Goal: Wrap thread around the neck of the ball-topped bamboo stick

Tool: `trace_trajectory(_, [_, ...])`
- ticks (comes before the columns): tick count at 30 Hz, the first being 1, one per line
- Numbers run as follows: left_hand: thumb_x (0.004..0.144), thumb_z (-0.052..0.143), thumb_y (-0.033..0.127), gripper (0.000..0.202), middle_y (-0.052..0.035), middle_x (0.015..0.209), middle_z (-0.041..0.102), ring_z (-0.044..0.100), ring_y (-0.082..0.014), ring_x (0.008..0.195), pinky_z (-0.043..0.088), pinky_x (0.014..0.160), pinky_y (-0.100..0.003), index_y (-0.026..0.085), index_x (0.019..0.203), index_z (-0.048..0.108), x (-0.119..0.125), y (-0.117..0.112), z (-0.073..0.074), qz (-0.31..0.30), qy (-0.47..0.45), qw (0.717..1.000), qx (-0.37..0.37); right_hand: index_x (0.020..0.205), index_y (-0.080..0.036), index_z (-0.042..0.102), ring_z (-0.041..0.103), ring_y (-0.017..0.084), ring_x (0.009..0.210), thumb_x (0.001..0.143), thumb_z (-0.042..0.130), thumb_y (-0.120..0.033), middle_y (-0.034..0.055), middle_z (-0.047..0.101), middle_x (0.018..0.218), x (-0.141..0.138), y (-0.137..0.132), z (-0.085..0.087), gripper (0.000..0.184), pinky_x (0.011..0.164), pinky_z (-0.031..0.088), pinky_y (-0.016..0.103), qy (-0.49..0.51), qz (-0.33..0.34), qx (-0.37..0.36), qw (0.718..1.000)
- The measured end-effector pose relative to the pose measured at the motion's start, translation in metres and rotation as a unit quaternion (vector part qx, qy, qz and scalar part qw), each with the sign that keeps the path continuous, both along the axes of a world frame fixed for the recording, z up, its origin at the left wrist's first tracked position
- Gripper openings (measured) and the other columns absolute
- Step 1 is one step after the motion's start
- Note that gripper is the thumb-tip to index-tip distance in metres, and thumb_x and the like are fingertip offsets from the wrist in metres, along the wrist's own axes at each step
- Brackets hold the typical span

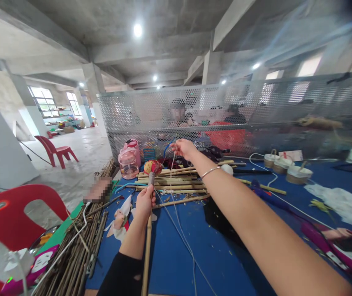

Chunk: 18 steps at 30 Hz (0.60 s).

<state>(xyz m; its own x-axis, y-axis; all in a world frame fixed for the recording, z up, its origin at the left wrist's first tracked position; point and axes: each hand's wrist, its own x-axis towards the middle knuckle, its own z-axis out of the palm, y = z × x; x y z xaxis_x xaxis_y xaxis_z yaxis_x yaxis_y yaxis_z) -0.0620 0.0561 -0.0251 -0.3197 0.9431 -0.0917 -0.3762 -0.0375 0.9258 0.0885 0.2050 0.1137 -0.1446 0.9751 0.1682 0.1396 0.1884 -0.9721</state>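
My left hand is closed round a long bamboo stick that points away from me, with a red and yellow ball-shaped piece on its far end. My right hand is stretched far forward and raised, its fingers pinched on a thin white string that runs down from it past the stick and across the blue table. A silver bracelet sits on my right wrist. Behind the stick's tip lies a pile of bamboo canes.
A bundle of thin dark sticks lies along the table's left edge beside red plastic chairs. A pink jug, small baskets, white cloth and pink-black parts sit on the table. People sit behind a perforated metal screen.
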Motion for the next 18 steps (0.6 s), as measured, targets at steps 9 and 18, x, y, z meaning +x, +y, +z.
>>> trace_trajectory(9, [0.056, 0.071, 0.053, 0.046, 0.0074, 0.052, 0.043, 0.033, -0.0025, 0.036, 0.02, 0.034, -0.016, 0.017, 0.068, 0.047, 0.003, 0.002, -0.005, -0.013, 0.028, 0.999, -0.01, 0.084, -0.02, 0.044, 0.061, 0.01, 0.072, 0.091, 0.049, -0.027, 0.0025, 0.066, 0.094, 0.056, -0.044, 0.107, 0.01, 0.063, 0.048, 0.025, 0.156, 0.106, 0.178, 0.966])
trace_trajectory(18, [0.062, 0.07, 0.05, 0.041, 0.0072, 0.052, 0.044, 0.034, -0.0023, 0.036, 0.022, 0.033, -0.015, 0.017, 0.066, 0.046, 0.008, 0.0, -0.007, -0.037, 0.038, 0.999, 0.0, 0.073, -0.02, 0.053, 0.046, 0.007, 0.044, 0.081, 0.061, -0.033, -0.0037, 0.053, 0.054, 0.126, -0.148, 0.06, 0.017, 0.048, 0.037, 0.024, -0.055, 0.111, 0.178, 0.976])
